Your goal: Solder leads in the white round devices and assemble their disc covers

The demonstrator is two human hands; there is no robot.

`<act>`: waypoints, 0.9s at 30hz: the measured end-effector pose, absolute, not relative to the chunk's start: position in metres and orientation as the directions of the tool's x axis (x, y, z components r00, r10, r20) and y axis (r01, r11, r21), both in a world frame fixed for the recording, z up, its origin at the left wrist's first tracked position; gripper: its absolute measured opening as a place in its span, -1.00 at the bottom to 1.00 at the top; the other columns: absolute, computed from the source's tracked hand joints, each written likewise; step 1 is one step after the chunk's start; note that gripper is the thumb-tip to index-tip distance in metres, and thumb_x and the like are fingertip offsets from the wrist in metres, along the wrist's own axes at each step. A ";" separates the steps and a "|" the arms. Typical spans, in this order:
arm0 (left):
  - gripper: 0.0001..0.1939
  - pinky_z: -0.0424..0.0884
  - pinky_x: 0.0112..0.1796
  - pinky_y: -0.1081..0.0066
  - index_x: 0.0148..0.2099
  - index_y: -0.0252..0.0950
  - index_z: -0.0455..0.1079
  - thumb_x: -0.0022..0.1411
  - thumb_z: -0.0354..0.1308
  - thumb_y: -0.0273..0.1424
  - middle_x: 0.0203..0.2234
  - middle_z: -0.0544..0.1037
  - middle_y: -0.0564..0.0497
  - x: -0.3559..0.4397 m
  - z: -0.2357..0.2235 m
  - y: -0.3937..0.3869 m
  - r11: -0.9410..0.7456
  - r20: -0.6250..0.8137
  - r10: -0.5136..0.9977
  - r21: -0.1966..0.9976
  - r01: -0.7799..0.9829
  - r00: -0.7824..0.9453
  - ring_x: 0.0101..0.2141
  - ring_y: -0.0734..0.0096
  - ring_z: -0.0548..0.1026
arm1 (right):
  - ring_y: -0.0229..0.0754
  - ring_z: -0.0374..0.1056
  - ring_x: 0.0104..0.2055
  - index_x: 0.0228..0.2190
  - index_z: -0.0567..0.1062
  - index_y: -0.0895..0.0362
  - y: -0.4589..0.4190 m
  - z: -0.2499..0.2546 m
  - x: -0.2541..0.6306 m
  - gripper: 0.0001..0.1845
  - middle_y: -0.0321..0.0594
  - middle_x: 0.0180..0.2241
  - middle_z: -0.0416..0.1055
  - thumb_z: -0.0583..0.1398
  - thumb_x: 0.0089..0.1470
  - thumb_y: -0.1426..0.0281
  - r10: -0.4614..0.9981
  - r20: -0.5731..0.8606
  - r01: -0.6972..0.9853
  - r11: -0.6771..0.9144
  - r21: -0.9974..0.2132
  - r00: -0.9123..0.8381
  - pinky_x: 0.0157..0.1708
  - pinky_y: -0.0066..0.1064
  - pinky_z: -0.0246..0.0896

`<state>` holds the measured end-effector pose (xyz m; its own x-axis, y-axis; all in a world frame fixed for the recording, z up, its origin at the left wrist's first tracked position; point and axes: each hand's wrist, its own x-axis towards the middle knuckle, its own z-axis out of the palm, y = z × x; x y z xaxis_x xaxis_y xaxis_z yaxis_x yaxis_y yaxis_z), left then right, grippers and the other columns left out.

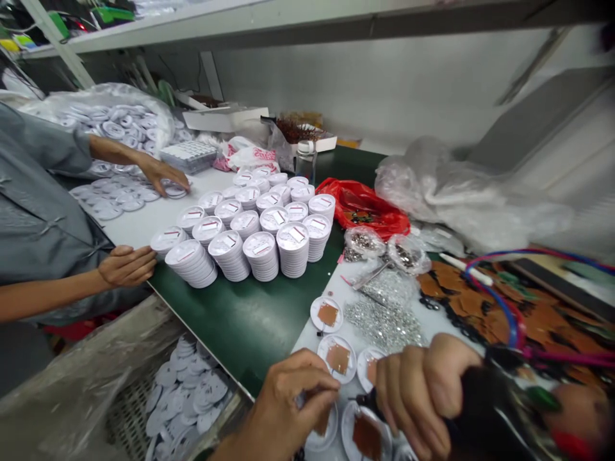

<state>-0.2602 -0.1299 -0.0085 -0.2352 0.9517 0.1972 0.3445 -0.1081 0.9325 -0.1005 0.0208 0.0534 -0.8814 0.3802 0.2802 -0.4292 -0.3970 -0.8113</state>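
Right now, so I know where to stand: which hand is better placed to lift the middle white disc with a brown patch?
Left: the left hand sits just below that white disc, while the right hand is wrapped around a dark tool.

A long table (240, 326) with a dark green top runs toward a pale grey wall (365, 83). Above it hangs a white shelf (269, 22) with a slanted white strut (57, 45); a grey panel (533, 121) stands against the wall at right.
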 end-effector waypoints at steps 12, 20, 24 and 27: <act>-0.81 0.38 -0.41 0.52 -0.38 -0.30 0.57 0.05 0.41 -0.68 -0.46 0.56 0.05 -0.249 -0.012 -0.128 -0.039 0.134 0.960 0.933 0.358 -0.246 -0.42 0.42 0.50 | -0.06 0.15 -0.74 -0.53 0.45 -0.09 -0.013 0.054 -0.105 -0.49 -0.28 -0.76 0.24 0.16 0.05 -0.23 0.688 0.100 -0.448 -0.348 -0.824 -0.719 -0.68 -0.15 0.18; -0.78 0.40 -0.30 0.50 -0.36 -0.30 0.60 0.05 0.43 -0.72 -0.42 0.61 0.05 -0.246 -0.010 -0.128 -0.003 0.071 0.974 0.954 0.301 -0.214 -0.36 0.41 0.57 | -0.14 0.14 -0.79 -0.66 0.34 -0.03 0.038 0.018 -0.094 -0.47 -0.42 -0.86 0.05 0.41 -0.24 -0.13 0.625 0.208 -0.457 -0.268 -0.848 -0.752 -0.72 -0.28 0.18; -0.89 0.42 -0.23 0.44 -0.27 -0.26 0.61 0.32 0.29 -0.52 -0.35 0.65 0.02 -0.247 -0.009 -0.136 -0.101 0.156 0.978 0.936 0.336 -0.140 -0.31 0.38 0.59 | -0.18 0.09 -0.82 -0.70 0.29 -0.02 0.036 0.018 -0.088 -0.42 -0.46 -0.88 -0.01 0.45 -0.29 -0.10 0.565 0.145 -0.390 -0.340 -0.856 -0.812 -0.74 -0.30 0.18; -0.71 0.41 -0.19 0.35 -0.03 -0.21 0.56 0.53 -0.01 -0.35 -0.27 0.66 -0.01 -0.255 -0.015 -0.148 -0.249 0.325 0.945 0.803 0.541 -0.048 -0.29 0.33 0.55 | -0.18 0.08 -0.83 -0.70 0.34 -0.01 0.021 0.020 -0.091 -0.41 -0.42 -0.87 0.04 0.41 -0.23 -0.17 0.470 0.112 -0.330 -0.412 -0.849 -0.876 -0.77 -0.30 0.15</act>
<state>-0.2549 -0.1484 -0.0151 -0.0476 0.9445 0.3249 0.5408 -0.2491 0.8034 -0.0908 0.0209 0.0199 -0.8757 0.4697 0.1120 -0.3296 -0.4121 -0.8494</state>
